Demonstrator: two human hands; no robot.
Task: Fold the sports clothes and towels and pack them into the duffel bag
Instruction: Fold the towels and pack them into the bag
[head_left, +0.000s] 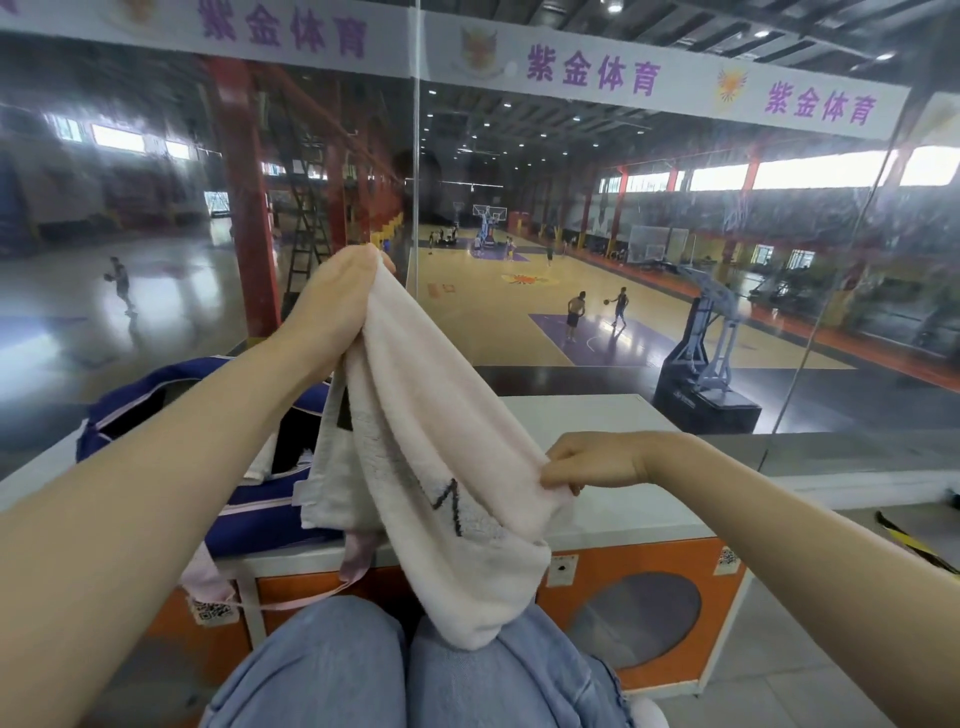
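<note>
Holding a pale pink towel (441, 467) up in front of me, I have my left hand (332, 296) raised high, its fingers (382, 260) pinched shut on the towel's top corner, while my right hand (587, 462) sits lower and to the right, fingers (558, 480) clenched on a fold along the towel's edge. The cloth hangs slack between the two grips, and its lowest part drapes onto my right knee, which is in light blue jeans (363, 670). A dark zigzag mark shows on the towel's face near the middle, and a greyish white panel hangs at its left side. Behind the towel, to my left, the navy duffel bag (249, 509) rests on the white bench (597, 415) with its top open; something white shows inside, though I cannot tell what it is. A pale pink strap (356, 558) from the bag dangles over the bench's front edge, above the orange panel (649, 566) below. Beyond the bench a glass wall looks out over an indoor basketball court (519, 312).
</note>
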